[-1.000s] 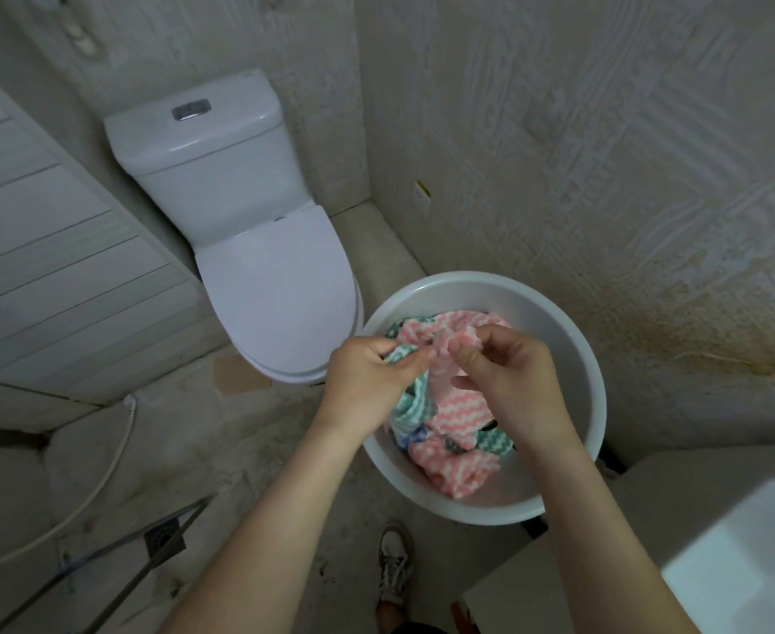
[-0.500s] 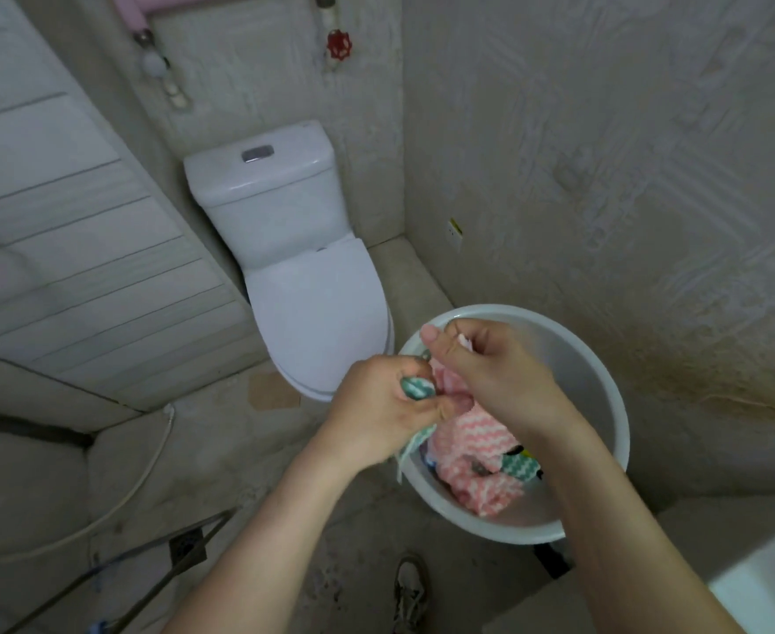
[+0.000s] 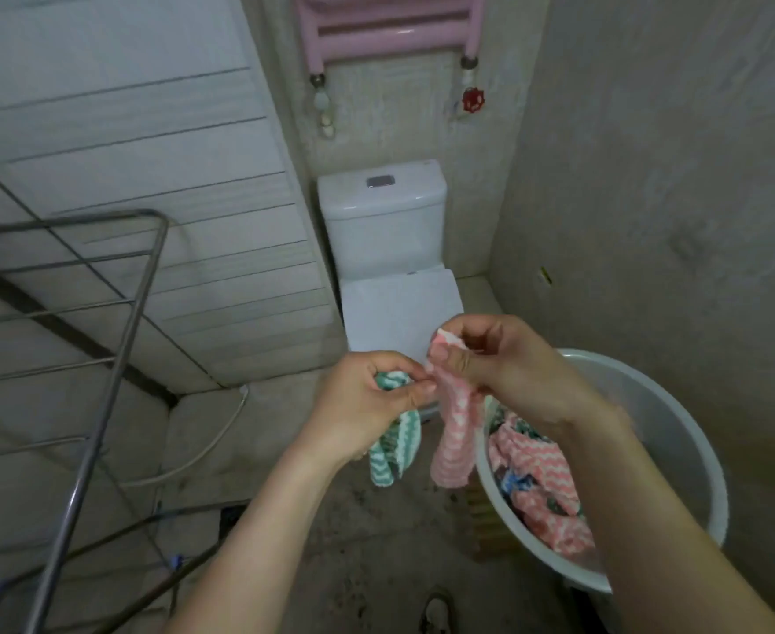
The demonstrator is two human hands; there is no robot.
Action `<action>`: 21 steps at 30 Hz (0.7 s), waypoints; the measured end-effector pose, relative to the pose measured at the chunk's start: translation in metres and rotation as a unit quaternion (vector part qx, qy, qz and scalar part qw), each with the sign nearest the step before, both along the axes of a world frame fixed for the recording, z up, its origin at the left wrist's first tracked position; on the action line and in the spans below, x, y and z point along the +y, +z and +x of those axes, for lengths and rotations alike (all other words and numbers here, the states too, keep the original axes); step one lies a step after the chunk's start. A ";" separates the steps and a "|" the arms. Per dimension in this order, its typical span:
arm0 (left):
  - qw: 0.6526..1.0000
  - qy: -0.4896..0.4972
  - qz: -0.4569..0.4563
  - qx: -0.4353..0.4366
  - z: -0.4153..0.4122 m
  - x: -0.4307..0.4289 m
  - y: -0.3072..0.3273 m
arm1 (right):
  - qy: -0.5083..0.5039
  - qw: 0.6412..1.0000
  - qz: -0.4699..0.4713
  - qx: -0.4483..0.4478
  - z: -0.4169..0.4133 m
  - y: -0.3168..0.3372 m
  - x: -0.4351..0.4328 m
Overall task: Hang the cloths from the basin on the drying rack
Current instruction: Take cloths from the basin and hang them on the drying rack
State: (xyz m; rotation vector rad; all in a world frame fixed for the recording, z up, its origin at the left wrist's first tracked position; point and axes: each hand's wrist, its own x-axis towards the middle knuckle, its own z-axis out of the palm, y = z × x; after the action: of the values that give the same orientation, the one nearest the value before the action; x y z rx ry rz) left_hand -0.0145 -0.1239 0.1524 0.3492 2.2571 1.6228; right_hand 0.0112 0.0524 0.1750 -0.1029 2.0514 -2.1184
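The only view I have comes from the camera on my head, wide-angled, looking forward and steeply down. It sits close above my left hand (image 3: 367, 400) and right hand (image 3: 509, 363), which meet near the middle of the picture, my forearms running in from the bottom edge. Straight ahead it faces the toilet (image 3: 390, 249) and the pink wall rail (image 3: 390, 25) at the top edge. The drying rack (image 3: 102, 340) fills the left side, the basin (image 3: 678, 432) the lower right, and the floor (image 3: 376, 542) lies below. Straight lines bow toward the edges.
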 end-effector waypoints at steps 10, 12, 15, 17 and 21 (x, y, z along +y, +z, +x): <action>0.969 0.084 0.161 -0.165 0.008 -0.116 0.045 | 0.091 0.955 0.277 0.045 -0.012 0.012 -0.125; 0.988 0.091 0.092 -0.088 0.013 -0.135 0.050 | 0.071 0.954 0.278 0.087 -0.015 0.007 -0.152; 0.994 0.109 -0.005 0.009 0.020 -0.171 0.057 | 0.116 0.941 0.285 0.140 -0.022 0.006 -0.184; 0.991 0.122 -0.049 0.026 0.028 -0.207 0.059 | 0.154 0.919 0.321 0.169 -0.024 0.013 -0.213; 0.970 0.101 -0.214 0.058 0.042 -0.264 0.058 | 0.188 0.817 0.479 0.259 -0.025 0.021 -0.253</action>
State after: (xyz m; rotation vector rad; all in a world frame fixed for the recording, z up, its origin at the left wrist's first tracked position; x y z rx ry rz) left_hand 0.0273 -0.3879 0.2106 0.1060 2.7249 1.1726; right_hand -0.0134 -0.2007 0.1965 -0.9075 2.8212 -0.6862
